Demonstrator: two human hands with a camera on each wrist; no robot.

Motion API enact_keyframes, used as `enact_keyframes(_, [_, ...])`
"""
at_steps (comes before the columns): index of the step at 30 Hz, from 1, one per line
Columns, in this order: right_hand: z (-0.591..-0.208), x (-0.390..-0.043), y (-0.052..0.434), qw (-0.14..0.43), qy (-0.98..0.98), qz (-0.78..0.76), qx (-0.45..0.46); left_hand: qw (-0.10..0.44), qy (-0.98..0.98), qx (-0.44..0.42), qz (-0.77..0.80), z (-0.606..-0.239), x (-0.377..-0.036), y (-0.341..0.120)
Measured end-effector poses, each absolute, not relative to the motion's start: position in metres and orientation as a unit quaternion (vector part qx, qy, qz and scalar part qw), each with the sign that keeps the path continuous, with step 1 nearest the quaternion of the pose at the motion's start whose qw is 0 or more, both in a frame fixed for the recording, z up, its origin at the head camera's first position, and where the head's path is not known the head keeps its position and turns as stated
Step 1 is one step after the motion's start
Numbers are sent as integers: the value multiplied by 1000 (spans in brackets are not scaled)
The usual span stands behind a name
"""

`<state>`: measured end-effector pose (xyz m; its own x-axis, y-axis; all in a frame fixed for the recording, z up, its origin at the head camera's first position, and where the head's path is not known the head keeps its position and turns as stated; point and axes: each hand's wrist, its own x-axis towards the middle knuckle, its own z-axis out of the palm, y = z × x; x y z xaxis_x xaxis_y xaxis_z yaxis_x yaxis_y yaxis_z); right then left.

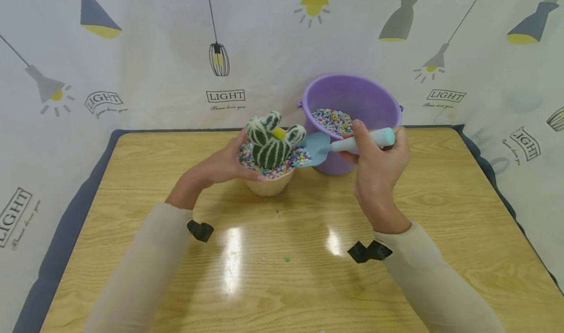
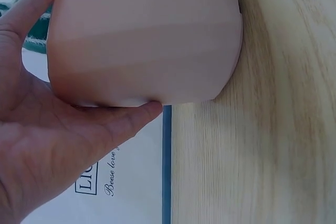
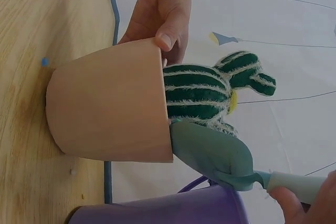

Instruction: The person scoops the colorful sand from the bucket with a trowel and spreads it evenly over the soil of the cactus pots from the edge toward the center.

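A plush-looking green cactus with white fuzzy ribs and a yellow bloom stands in a peach flower pot. Multicoloured pebbles surround its base. My left hand holds the pot from the left, thumb at the rim and fingers along the side, as the left wrist view also shows. In my right hand is the handle of a light blue toy shovel. Its blade tips against the pot's rim beside the cactus in the right wrist view.
Right behind the shovel, a purple bucket holds more coloured pebbles. A few stray pebbles, one of them green, lie on the wooden table. A lamp-printed cloth backs the table.
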<state>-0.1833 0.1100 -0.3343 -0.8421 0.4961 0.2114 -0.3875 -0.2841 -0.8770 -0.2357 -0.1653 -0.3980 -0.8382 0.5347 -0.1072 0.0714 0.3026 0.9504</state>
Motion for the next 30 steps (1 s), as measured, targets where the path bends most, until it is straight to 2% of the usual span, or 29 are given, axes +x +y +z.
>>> enact_keyframes(12, [-331, -187, 106, 292, -564, 772, -5, 236, 753, 208, 578, -398, -241, -170])
enact_keyframes(19, [-331, -193, 105, 288, -561, 776, 19, 188, 776, 199, 568, -403, -231, -169])
enact_keyframes(30, [-330, -198, 105, 274, -564, 779, 21, 71, 786, 209, 577, -390, -207, -145])
